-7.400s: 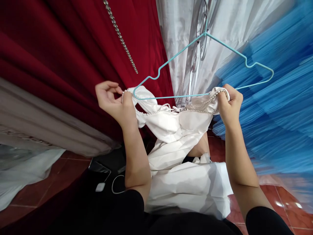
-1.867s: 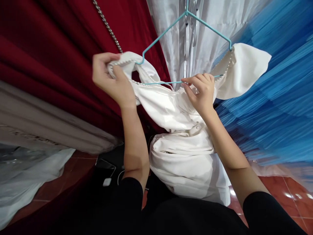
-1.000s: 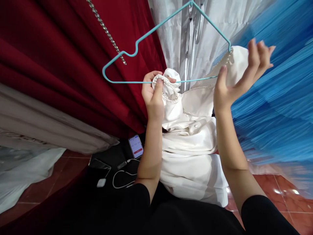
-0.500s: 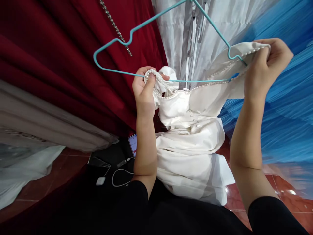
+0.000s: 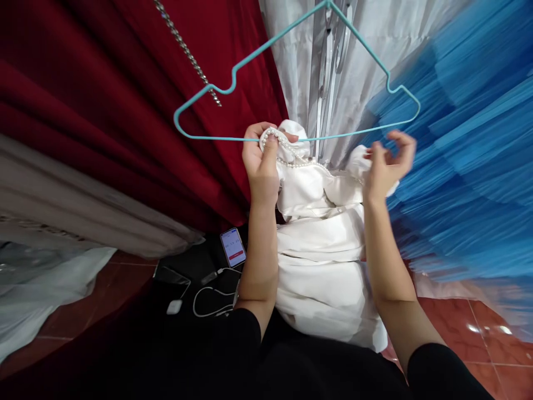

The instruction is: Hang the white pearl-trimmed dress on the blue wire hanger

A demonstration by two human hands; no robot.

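a rack of hanging garments fills the upper frame: a deep red gown [image 5: 104,83] with a beaded strap [image 5: 187,53] is seen at left, a silvery white gown [image 5: 300,61] at centre and a pleated blue gown [image 5: 470,166] at right. beneath the red gown a taupe fabric [image 5: 83,211] is draped, and a pale sheer fabric [image 5: 37,289] is spread over the red tiled floor [image 5: 478,344].

a white dress [image 5: 325,255] trimmed with pearls is held up in front of the rack, its skirt bunched and hanging down between the person's forearms. it is off the teal wire hanger [image 5: 233,83], which hangs just above it; only the hanger's lower bar is met, at the left hand.

the left hand [image 5: 260,158] is closed on a gathered, pearl-edged strap [image 5: 277,139] of the dress, the fingers [image 5: 270,147] pinched tight around it and pressed against the hanger's lower bar. the right hand [image 5: 385,164] is blurred beside the other end of the neckline; its fingers [image 5: 402,141] are spread and loosely curled, and it cannot be told whether any fabric is touched.

on the floor near the left elbow a phone [image 5: 233,247] with a lit screen is seen, beside a white cable [image 5: 208,300] and a small white charger [image 5: 174,306] on dark cloth.
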